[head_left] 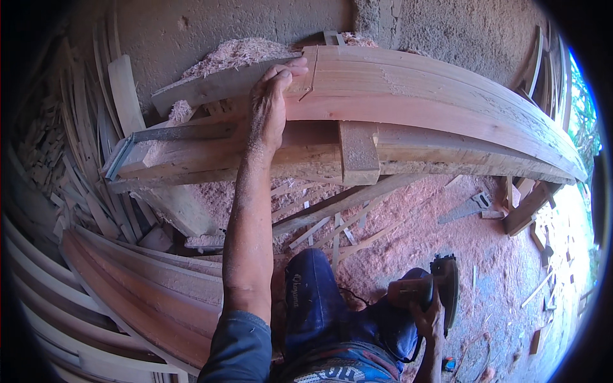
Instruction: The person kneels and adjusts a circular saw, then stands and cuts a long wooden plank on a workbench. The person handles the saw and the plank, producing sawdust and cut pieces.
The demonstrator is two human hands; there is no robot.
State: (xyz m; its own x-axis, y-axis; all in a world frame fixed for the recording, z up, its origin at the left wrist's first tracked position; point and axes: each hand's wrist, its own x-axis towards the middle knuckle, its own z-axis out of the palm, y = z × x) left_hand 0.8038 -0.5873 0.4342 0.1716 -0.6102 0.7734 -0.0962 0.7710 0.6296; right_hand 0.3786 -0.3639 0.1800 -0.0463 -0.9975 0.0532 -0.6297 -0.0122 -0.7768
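My left hand (271, 105) is closed around the left end of a thick, pale-pink plank (415, 89), its fingers at the top edge. Wood dust coats this hand and forearm. The plank lies across a rough timber beam (447, 163), with a short wooden block (359, 153) against the beam's near side. Low on the right, my right hand (432, 316) grips a power planer (449, 290) with a reddish-brown body and a long dark base. The planer is beside my right knee, apart from the plank. My right fingers are partly hidden behind its handle.
Pink shavings (421, 223) and thin offcuts cover the floor. A handsaw (465, 207) lies beyond the planer. Curved boards (147, 281) are stacked at the left, and strips lean on the wall. A dark cord (351, 295) runs by my legs. Beam supports stand at both sides.
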